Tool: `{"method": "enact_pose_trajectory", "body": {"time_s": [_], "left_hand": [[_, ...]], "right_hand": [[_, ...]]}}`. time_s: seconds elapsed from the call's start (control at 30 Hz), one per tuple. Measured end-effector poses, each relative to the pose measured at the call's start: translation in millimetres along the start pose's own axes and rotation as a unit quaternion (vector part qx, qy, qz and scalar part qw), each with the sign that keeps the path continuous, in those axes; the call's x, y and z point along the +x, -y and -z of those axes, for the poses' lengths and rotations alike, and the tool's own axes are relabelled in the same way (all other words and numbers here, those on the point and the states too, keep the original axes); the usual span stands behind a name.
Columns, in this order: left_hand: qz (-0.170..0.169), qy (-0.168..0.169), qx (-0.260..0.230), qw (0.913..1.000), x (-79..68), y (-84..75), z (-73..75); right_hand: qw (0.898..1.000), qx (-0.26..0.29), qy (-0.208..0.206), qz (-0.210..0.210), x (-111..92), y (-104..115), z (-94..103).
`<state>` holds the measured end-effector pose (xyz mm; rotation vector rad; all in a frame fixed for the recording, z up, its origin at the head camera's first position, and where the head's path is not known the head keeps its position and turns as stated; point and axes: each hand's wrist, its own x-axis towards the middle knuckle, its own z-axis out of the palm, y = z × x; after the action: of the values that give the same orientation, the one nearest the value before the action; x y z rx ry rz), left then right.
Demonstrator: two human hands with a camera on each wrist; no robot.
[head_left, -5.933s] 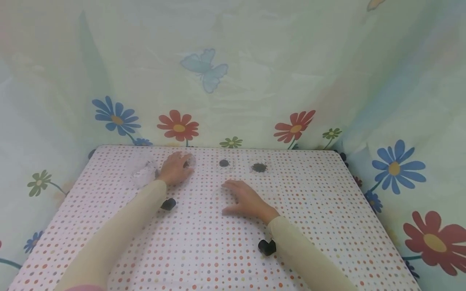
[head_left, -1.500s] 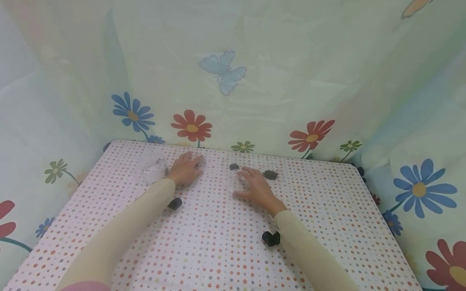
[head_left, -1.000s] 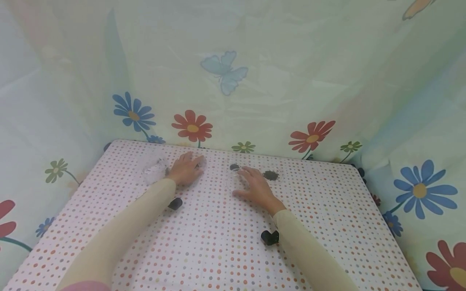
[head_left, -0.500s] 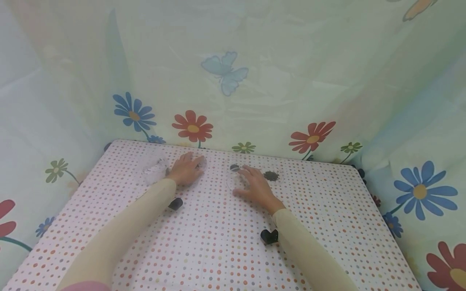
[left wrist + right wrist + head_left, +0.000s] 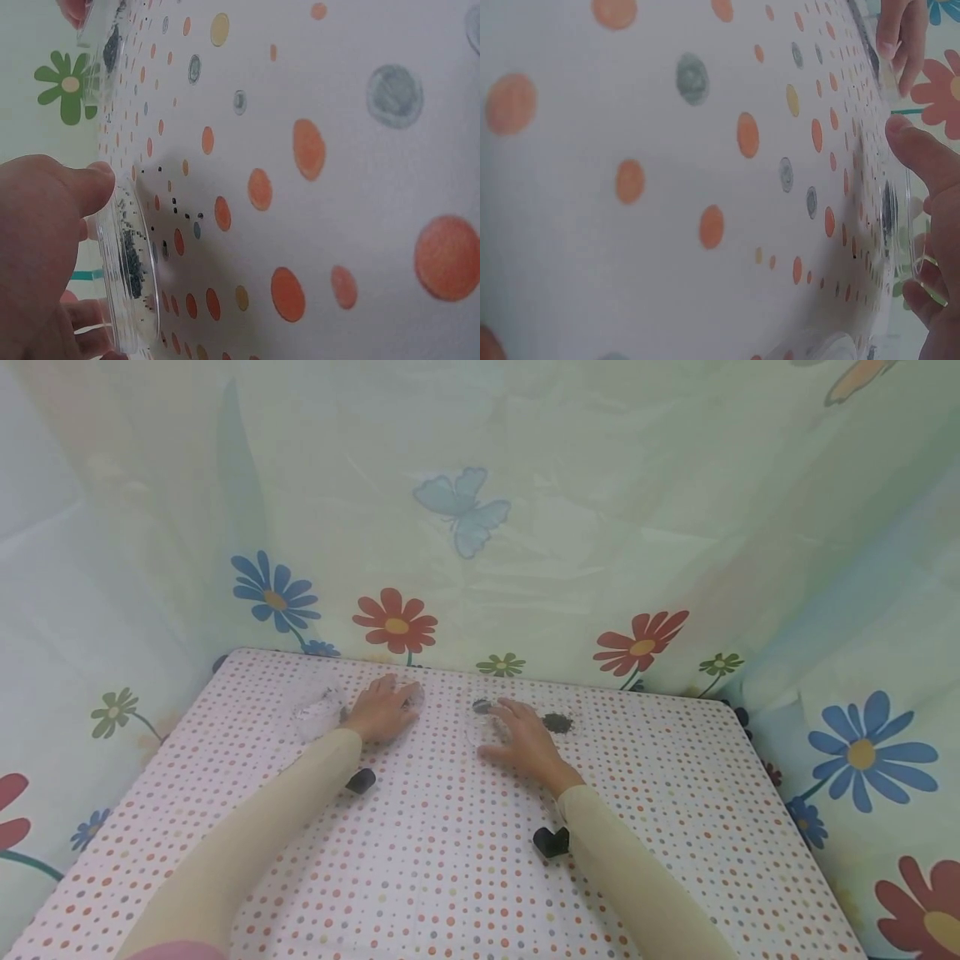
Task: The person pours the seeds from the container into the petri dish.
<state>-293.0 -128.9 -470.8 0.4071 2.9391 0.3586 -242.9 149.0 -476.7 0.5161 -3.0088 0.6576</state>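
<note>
My left hand (image 5: pixel 380 710) grips the rim of a clear petri dish (image 5: pixel 142 304) between thumb and fingers. A small pile of dark granules (image 5: pixel 133 262) lies in that dish, which rests at or near the tabletop. With its thumb and fingers spread around the edge, my right hand (image 5: pixel 525 739) holds a clear round lid (image 5: pixel 477 735), which is hard to make out. This lid overlaps the near side of a middle dish with a dark pile (image 5: pixel 482 706); whether they touch, I cannot tell. Right of it lies another clear dish with a larger dark pile (image 5: pixel 557 722).
Clear, shiny plastic pieces (image 5: pixel 318 710) lie left of my left hand. Black specks (image 5: pixel 176 202) are scattered beside the left dish. Black wrist cameras (image 5: pixel 551 842) sit under both forearms. The dotted tabletop (image 5: pixel 427 852) ends at a flowered curtain (image 5: pixel 487 577).
Since the oldest frame my right hand has moved forward with the clear lid to the middle dish. Over the last half second it shifts slightly. The left hand stays on its dish.
</note>
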Motion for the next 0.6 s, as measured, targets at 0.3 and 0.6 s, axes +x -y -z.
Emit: {"method": "enact_pose_trajectory", "body": {"time_s": [0.3,0.6], "left_hand": [[0.003,0.002,0.000,1.0000,0.8,0.3,-0.1],[0.000,0.003,-0.005,1.0000,1.2,1.0,-0.5]], "right_hand": [[1.000,-0.004,0.001,-0.012,8.6,-3.7,-1.9],[1.000,-0.004,0.003,-0.019,10.6,-4.1,-2.9]]}}
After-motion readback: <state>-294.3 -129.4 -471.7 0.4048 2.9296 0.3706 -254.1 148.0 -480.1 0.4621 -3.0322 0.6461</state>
